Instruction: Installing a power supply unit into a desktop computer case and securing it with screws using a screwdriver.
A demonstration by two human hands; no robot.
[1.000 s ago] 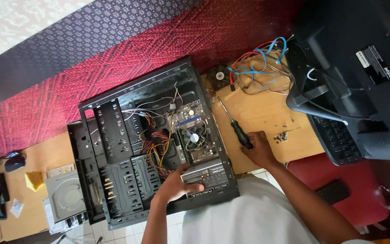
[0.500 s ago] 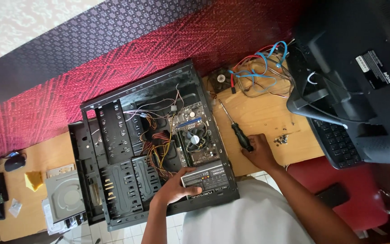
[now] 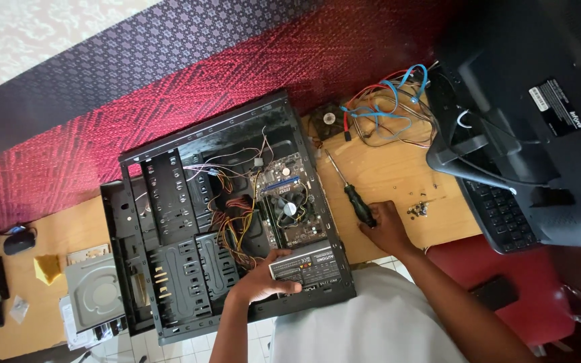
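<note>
Here, one open computer case [image 3: 169, 269] lies on its side at centre frame on a wooden table [image 3: 398, 175], its motherboard [image 3: 290, 198] with one round cooler fan showing. The left hand [image 3: 260, 282], at lower centre, is half-curled, fingers wrapped over the near edge of one grey power supply [image 3: 307, 263] set in the case's lower right corner. The right hand [image 3: 388, 225], right of centre, rests on the table with fingers bent around the black handle of one screwdriver [image 3: 352, 191], whose shaft points to the upper left. One small heap of screws [image 3: 417, 210] lies just right of that hand. One loose fan [image 3: 327, 119] and a tangle of blue and red cables [image 3: 388, 111] lie at upper centre. One keyboard [image 3: 506, 215] sits under one dark monitor [image 3: 546, 101] at right. One optical drive [image 3: 95, 296] lies at lower left.
</note>
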